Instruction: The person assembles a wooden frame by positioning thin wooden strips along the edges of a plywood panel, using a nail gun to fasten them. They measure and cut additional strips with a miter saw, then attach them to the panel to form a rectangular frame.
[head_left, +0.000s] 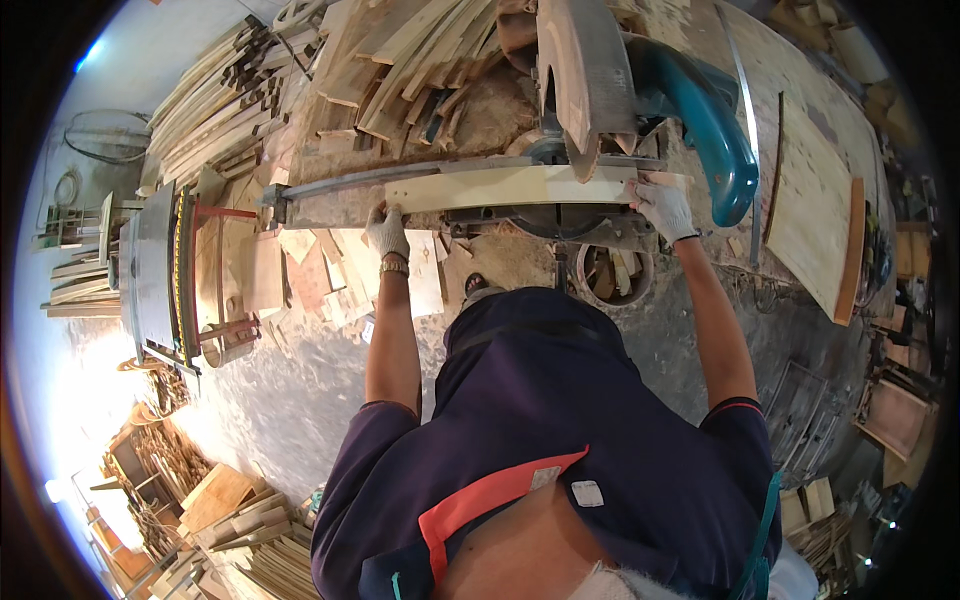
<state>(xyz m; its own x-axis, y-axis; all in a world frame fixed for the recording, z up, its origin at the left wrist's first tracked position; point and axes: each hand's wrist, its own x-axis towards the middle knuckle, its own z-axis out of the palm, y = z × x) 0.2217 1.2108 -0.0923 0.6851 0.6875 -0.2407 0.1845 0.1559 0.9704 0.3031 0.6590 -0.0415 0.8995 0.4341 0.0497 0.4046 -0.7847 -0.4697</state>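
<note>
A pale, flat wooden board (470, 188) lies across the base of a miter saw, along its long metal fence (345, 182). In a white work glove, my left hand (387, 232) is closed on the board's left end, thumb on top. My right hand (664, 208), gloved too, grips the board near its right end; some of its fingers are hidden. Just left of that hand, the saw's round blade (582, 165) stands over the board, beneath a grey guard (588, 70). The saw's teal handle (735, 185) curves down to the right of my right hand.
Long wooden strips (425, 60) are heaped behind the saw, with another stack (210, 95) farther left. A round bucket (613, 275) of offcuts stands below the saw's front. A table-like machine (155, 270) stands left; a large panel (815, 205) leans at right.
</note>
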